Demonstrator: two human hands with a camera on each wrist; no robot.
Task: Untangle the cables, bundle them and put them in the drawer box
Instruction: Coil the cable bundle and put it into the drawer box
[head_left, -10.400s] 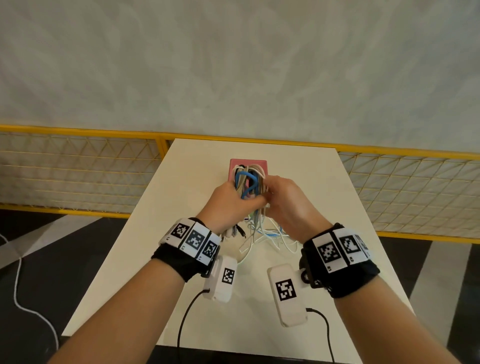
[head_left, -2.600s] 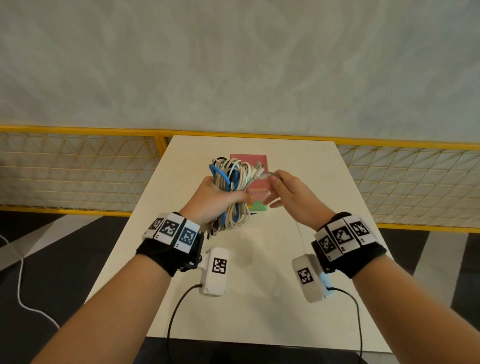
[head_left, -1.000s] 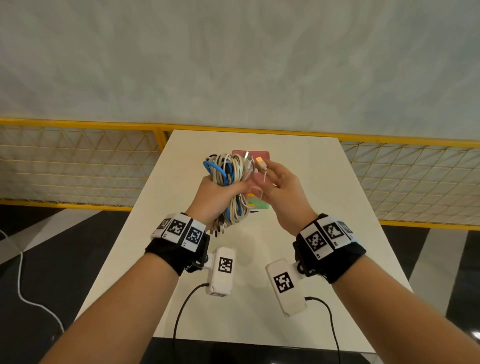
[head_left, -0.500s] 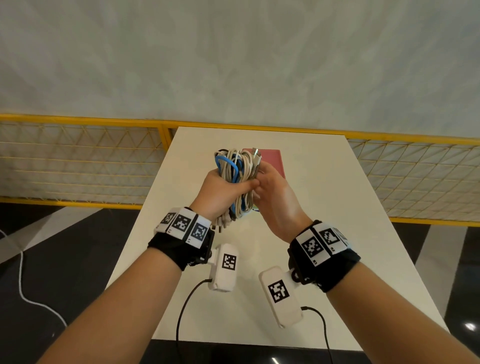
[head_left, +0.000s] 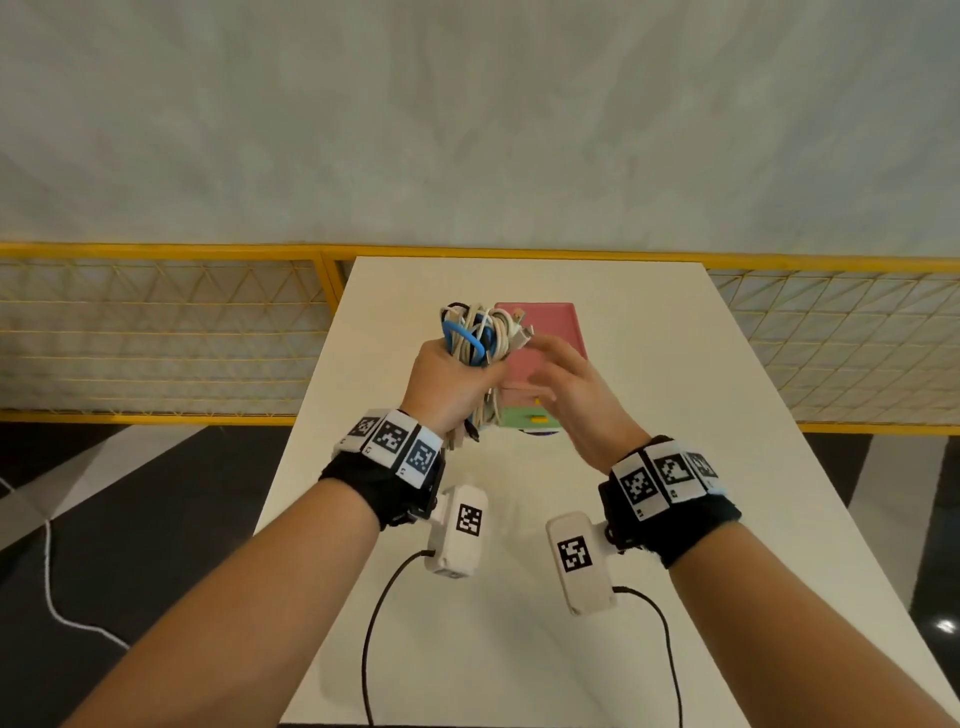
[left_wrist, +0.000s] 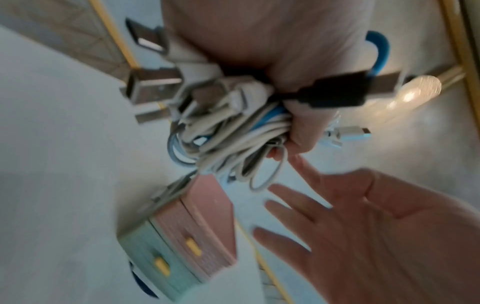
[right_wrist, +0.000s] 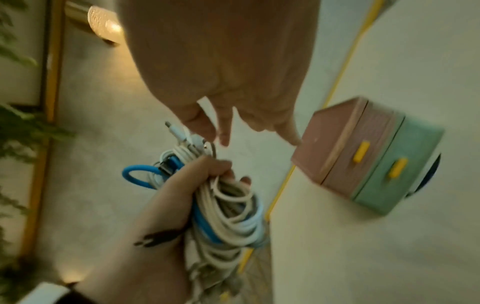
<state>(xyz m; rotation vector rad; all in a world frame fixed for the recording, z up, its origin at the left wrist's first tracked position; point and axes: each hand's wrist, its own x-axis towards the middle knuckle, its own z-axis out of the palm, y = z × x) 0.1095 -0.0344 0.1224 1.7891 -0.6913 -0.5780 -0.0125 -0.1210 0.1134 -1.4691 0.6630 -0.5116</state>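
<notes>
Right hand (head_left: 571, 395) has let go of the cable bundle (head_left: 480, 340) since half a second ago: it was pressed against the coil, now it sits just right of it with fingers spread and nothing in them, over the near side of the drawer box (head_left: 540, 364). Left hand (head_left: 449, 387) is fisted round the middle of the bundle, holding it off the worktop (head_left: 649, 415), left of and slightly in front of the box. Coil is mostly white cables with one blue loop (right_wrist: 140, 176) sticking out the top; several USB plugs (left_wrist: 153, 88) and a black plug (left_wrist: 335, 90) hang loose at the bottom, so the ends aren't tucked. My read: winding is done, the free hand is going for a drawer next. Box is a two-drawer unit, pink drawer (right_wrist: 358, 154) on top and green drawer (right_wrist: 394, 170) under it, each with a yellow handle. Both drawers look closed in the wrist views, so their contents can't be seen; nothing from the bundle is in the box yet. Risk: the loose plugs could snag on the drawer edge on the way in.
</notes>
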